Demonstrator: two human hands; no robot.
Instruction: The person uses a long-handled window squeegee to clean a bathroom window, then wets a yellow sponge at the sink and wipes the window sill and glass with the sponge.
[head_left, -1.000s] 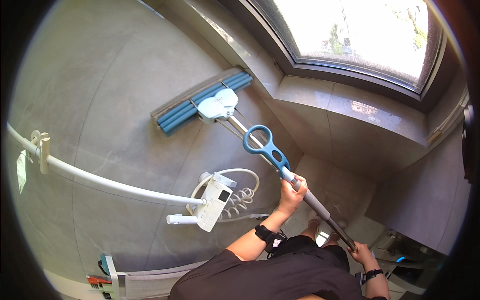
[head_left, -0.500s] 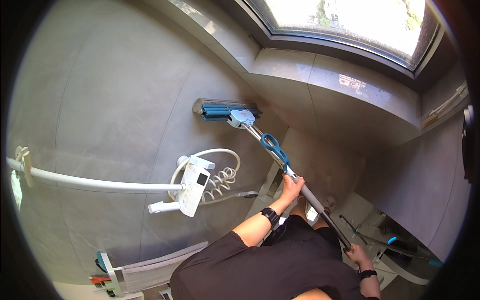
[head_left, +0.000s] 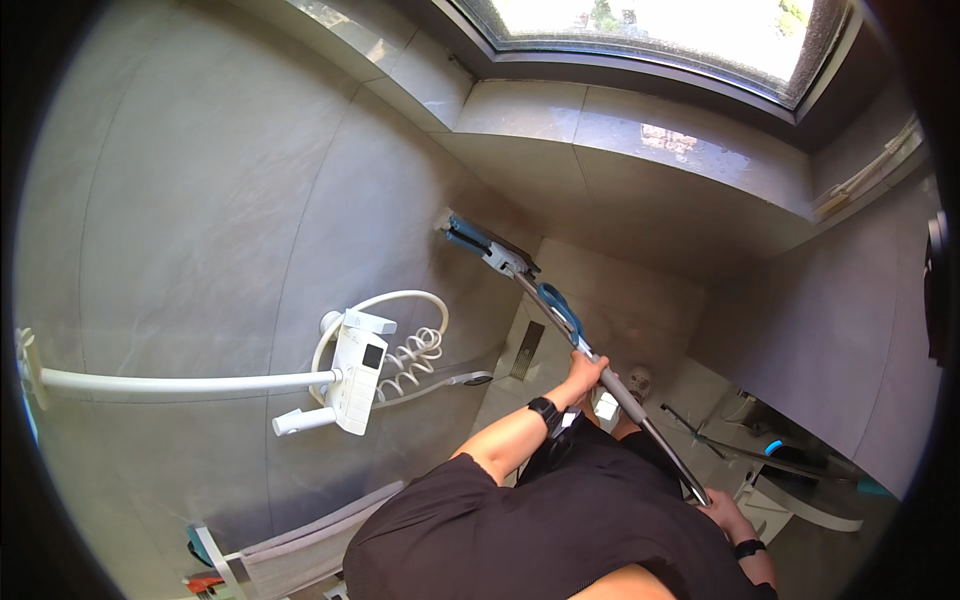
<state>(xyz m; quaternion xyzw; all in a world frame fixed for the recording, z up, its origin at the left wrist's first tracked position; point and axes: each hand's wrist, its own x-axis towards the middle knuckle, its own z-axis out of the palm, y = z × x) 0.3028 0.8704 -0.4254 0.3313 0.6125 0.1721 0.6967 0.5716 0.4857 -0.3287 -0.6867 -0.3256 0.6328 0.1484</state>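
My left hand point(head_left: 587, 371) is wrapped round the upper grey grip of a sponge mop point(head_left: 632, 407), just below its blue lever point(head_left: 560, 310). Lower on the same pole, close to its end, my right hand point(head_left: 726, 514) is closed round it. The pole slants up and left, away from my body. Its head point(head_left: 487, 246), with blue bars and a light blue-white joint, is tilted edge-on by the grey tiled wall near the corner. I cannot tell whether the sponge touches the tiles.
A white shower unit point(head_left: 357, 372) with a coiled hose point(head_left: 413, 352) and a bar juts from the left wall. A window point(head_left: 640, 30) and tiled ledge point(head_left: 680, 150) lie ahead. A towel point(head_left: 320, 540) hangs lower left; a floor drain point(head_left: 527, 350) lies beside my feet.
The mop head has moved down the wall toward the corner and turned from broadside to edge-on. Both hands keep their hold on the pole. The whole view has shifted slightly.
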